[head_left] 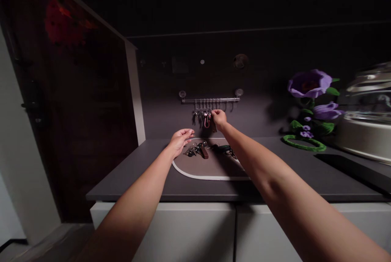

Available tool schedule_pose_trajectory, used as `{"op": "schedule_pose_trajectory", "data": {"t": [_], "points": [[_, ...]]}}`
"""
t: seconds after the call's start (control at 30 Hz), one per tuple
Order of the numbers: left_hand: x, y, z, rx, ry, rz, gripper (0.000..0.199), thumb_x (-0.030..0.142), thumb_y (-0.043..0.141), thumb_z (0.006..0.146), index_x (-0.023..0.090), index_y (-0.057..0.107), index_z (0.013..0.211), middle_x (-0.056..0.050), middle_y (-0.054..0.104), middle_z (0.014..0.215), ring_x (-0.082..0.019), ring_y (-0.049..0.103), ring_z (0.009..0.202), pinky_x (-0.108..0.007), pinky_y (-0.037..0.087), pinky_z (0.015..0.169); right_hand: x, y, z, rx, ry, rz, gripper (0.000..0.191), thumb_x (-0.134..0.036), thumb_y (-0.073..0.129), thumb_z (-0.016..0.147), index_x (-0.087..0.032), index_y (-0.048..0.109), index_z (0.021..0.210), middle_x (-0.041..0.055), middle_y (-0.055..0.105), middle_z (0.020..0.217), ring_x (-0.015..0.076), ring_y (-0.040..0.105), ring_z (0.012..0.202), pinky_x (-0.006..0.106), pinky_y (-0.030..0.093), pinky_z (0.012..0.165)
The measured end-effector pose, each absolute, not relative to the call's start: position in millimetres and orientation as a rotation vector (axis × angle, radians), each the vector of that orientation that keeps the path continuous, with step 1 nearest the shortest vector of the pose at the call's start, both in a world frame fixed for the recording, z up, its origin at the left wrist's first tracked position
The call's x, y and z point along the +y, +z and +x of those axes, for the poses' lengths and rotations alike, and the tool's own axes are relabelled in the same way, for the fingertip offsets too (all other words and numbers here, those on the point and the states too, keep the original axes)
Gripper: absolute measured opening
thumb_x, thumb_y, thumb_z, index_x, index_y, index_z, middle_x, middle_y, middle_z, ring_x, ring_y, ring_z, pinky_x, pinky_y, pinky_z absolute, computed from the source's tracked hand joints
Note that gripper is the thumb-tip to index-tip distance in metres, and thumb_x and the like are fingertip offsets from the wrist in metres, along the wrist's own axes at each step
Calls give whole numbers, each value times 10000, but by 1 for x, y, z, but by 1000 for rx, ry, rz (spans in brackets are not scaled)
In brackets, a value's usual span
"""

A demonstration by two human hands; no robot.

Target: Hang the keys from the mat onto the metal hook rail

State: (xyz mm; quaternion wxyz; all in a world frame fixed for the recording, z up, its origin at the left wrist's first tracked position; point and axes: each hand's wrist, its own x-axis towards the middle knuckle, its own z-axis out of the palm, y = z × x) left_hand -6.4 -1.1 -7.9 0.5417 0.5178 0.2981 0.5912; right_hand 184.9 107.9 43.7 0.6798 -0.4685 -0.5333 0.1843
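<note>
Dark countertop [171, 188]: keys [205, 118] hang from wall rail [210, 100], more keys [197, 150] lie on mat [210, 169]; right hand [218, 118] pinches hanging keys, left hand [181, 140] half-open

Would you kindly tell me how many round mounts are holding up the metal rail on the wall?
2. One round mount sits at the left end of the metal rail in the head view, and the other round mount at its right end; neither is hidden.
</note>
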Motion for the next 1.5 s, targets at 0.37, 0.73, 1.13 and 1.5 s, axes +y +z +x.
{"op": "schedule_pose_trajectory", "data": {"t": [0.37, 0.73, 1.13, 1.5], "points": [[-3, -4, -11, 722, 1443, 1244, 278, 339, 735, 581, 155, 630, 760, -39, 643, 863, -89, 568, 749, -195, 403, 647, 74, 50, 174, -1186, 271, -1177, 317, -202, 536, 702, -158, 559, 1015, 102, 599, 1042, 165, 576, 918, 311, 425, 857], [-8, -8, -21, 1005, 1342, 1650, 288, 328, 739, 553, 132, 667, 752, -29, 652, 695, -92, 523, 603, -219, 398, 597, 3, 8, 151, -1566, 464, -939, 160, -252, 494, 753, -159, 583, 847, 34, 638, 784, 136, 590, 745, 283, 451, 756], [-9, -12, -38, 1108, 930, 1872, 116, 148, 740, 531, 137, 677, 628, -24, 645, 601, -103, 538, 572, -255, 429, 666, -32, -17, 157, -2081, 160, -1155, 166, -260, 519, 787, -171, 656, 817, 46, 670, 834, 144, 570, 765, 244, 401, 734], [-5, -14, -40, 1176, 890, 2101, 74, 156, 685, 562, 136, 671, 631, -4, 633, 602, -105, 525, 585, -232, 397, 639, -19, -22, 157, -2044, 121, -1214, 173, -257, 520, 789, -165, 665, 811, 40, 662, 772, 138, 561, 735, 244, 395, 732]]}}
